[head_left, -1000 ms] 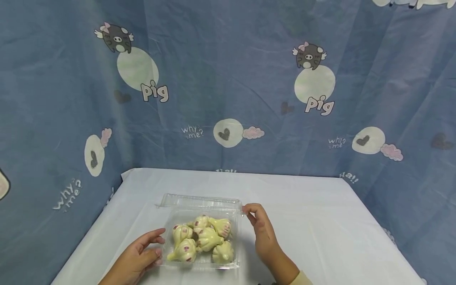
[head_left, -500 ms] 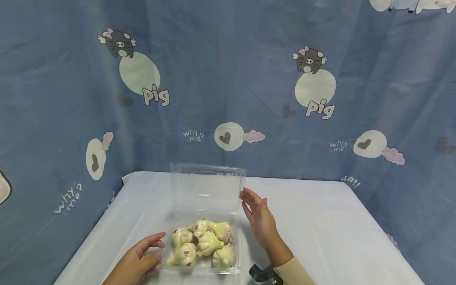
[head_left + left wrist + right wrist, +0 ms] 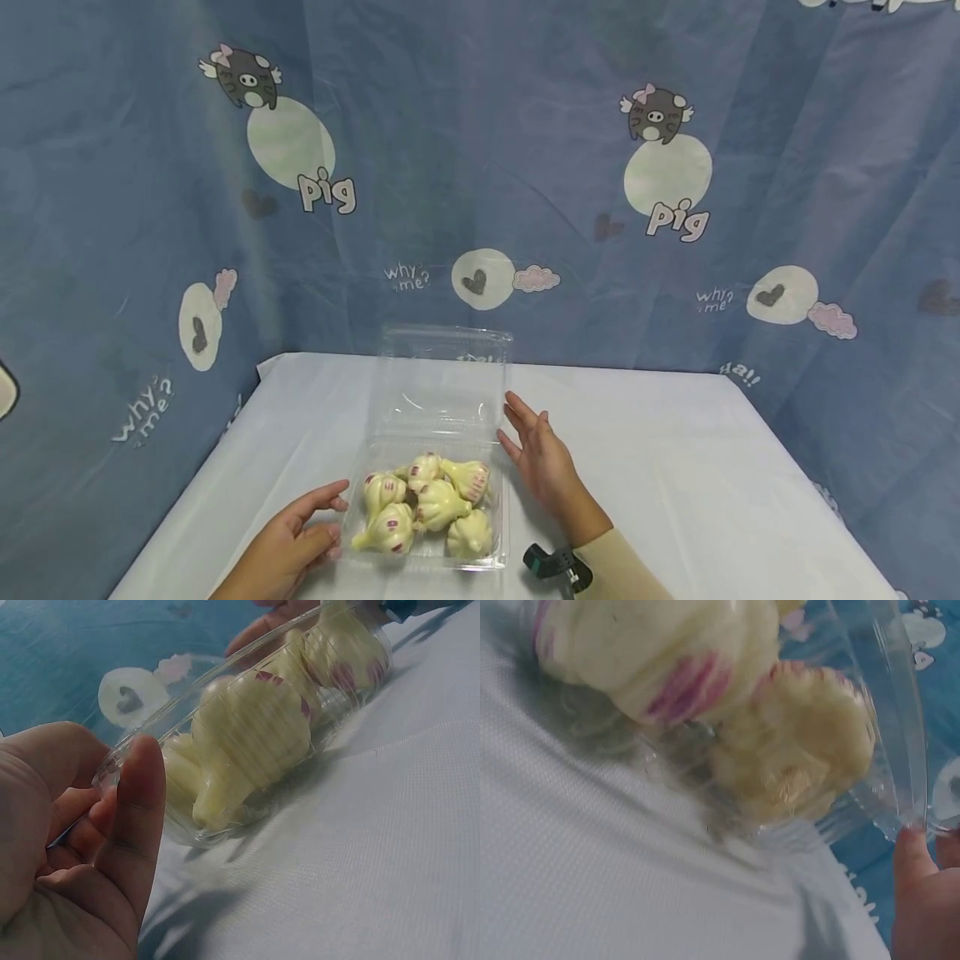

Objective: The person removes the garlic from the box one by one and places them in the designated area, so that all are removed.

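Observation:
A clear plastic clamshell box (image 3: 420,563) holds several pale garlic bulbs (image 3: 441,505) with purplish marks. Its hinged lid (image 3: 442,396) stands raised at the far side. My left hand (image 3: 281,542) pinches the box's left rim; in the left wrist view, thumb and fingers of that hand (image 3: 82,847) meet at the rim's corner. On the other side my right hand (image 3: 549,471) is held with fingers extended beside the lid's lower right edge. A fingertip of the right hand (image 3: 922,900) shows right at the clear plastic in the right wrist view.
The box sits on a white-covered table (image 3: 660,467). Behind it hangs a blue curtain (image 3: 555,192) printed with pigs and lettering. A dark device (image 3: 557,567) is strapped at the right wrist, near a beige sleeve (image 3: 618,567).
The lid has swung up and back from low over the box to upright. The right hand has let go of the lid's corner and straightened its fingers. My left hand has stayed at the rim.

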Action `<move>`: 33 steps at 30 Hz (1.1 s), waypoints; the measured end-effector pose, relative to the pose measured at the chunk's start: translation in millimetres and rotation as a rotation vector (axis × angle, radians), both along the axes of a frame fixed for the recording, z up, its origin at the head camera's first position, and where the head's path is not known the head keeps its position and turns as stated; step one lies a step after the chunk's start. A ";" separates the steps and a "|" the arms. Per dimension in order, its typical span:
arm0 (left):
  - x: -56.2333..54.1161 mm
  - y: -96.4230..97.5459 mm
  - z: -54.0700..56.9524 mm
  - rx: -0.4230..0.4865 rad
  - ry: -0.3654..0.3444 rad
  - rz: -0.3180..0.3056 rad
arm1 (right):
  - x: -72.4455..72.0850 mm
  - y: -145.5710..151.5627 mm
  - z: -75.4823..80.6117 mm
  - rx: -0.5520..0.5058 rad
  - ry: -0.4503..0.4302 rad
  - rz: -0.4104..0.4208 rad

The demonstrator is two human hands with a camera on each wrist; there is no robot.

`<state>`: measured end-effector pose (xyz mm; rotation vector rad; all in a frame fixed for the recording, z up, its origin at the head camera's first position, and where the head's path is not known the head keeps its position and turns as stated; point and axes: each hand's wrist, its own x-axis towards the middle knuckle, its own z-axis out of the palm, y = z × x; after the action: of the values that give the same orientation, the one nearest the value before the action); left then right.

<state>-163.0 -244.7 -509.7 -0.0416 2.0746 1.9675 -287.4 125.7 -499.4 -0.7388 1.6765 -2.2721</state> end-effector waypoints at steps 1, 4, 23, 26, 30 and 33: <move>-0.2 0.1 0.5 0.000 0.003 0.000 | -1.0 0.4 -1.0 0.000 -0.013 0.011; -0.2 1.0 1.4 0.009 0.002 0.001 | -2.2 2.6 -5.7 -0.013 -0.052 0.042; 0.9 -0.2 -1.8 0.034 0.005 0.006 | -3.7 3.5 -22.6 0.071 -0.222 0.002; 1.0 0.3 -1.7 0.033 0.000 0.012 | -3.7 3.4 -23.9 0.079 -0.224 -0.005; 0.6 2.0 0.3 0.019 0.003 0.020 | -2.6 3.3 -24.4 0.089 -0.203 -0.003; 0.8 2.5 2.0 0.020 0.005 0.016 | -2.2 3.1 -24.4 0.094 -0.168 0.012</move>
<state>-162.2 -242.2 -507.7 -0.0498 2.0643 1.9993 -289.5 128.7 -523.9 -0.5206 1.6822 -2.1642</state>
